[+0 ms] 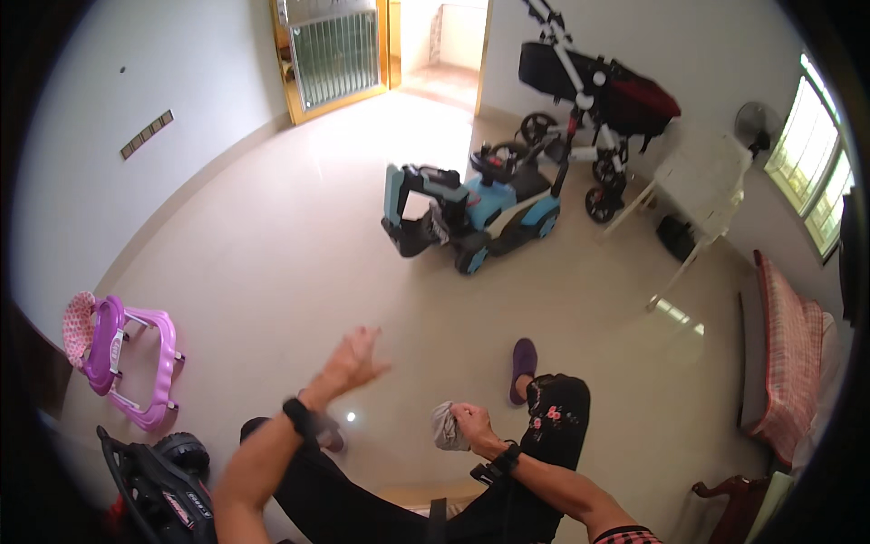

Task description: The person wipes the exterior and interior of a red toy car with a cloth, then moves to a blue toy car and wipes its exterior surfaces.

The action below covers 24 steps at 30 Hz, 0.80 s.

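Note:
My right hand [473, 425] is closed on a bunched-up light grey cloth [447, 428], held in front of my right knee; its exact kind cannot be told. Out ahead and to the left, my left hand [355, 361] is raised over the floor with fingers spread and nothing in them. Both wrists carry dark bands. I am seated with my knees apart, in black trousers with a flower pattern at the right knee. A purple shoe [523, 367] is on my right foot.
Ahead stands a blue and black ride-on digger [494, 204], with a stroller [598, 100] and a pale table [698, 181] beyond it. At left are a purple baby walker [168, 363] and a black toy vehicle [163, 494]. A striped cushion [787, 354] lies at right.

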Tool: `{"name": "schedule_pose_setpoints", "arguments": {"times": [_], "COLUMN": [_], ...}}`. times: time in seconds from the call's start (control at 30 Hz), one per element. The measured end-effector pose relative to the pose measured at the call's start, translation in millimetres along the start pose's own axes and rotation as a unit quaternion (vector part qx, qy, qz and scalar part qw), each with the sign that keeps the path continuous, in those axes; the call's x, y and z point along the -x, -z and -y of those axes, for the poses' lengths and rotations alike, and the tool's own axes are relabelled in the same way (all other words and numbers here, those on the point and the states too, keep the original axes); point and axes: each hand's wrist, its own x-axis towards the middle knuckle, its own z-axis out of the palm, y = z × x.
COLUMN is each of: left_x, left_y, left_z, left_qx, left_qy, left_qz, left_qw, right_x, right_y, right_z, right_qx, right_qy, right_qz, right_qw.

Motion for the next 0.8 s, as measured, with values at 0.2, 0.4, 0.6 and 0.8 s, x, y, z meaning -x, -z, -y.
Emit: {"name": "schedule_pose_setpoints", "arguments": {"times": [0.2, 0.4, 0.6, 0.8], "left_x": [-150.6, -294.8, -391.2, -418.1], "left_y": [12.5, -29.9, -67.2, -77.9], "left_z": [92.2, 139.5, 166.1, 190.3], "left_qx": [-0.105, -0.089, -0.187, -0.240], "left_qy": [0.067, 0.160, 0.107, 0.130], "left_qz": [-0.015, -0.031, -0.065, 0.007], "left_qw": [0.992, 0.983, 0.974, 0.962], "right_x": [5.1, 11.6, 6.5, 4.5], "right_y": [-7.1, 16.3, 32.6, 34.9], "right_z": [56.8, 80.8, 65.3, 68.7], "right_qx": [-0.117, -0.094, -0.271, -0.203], "right_qy": [-0.039, -0.114, -0.226, -0.178], "right_qz": [0.046, 0.034, 0.008, -0.013], "right_qw": [0.991, 0.988, 0.936, 0.963]}}
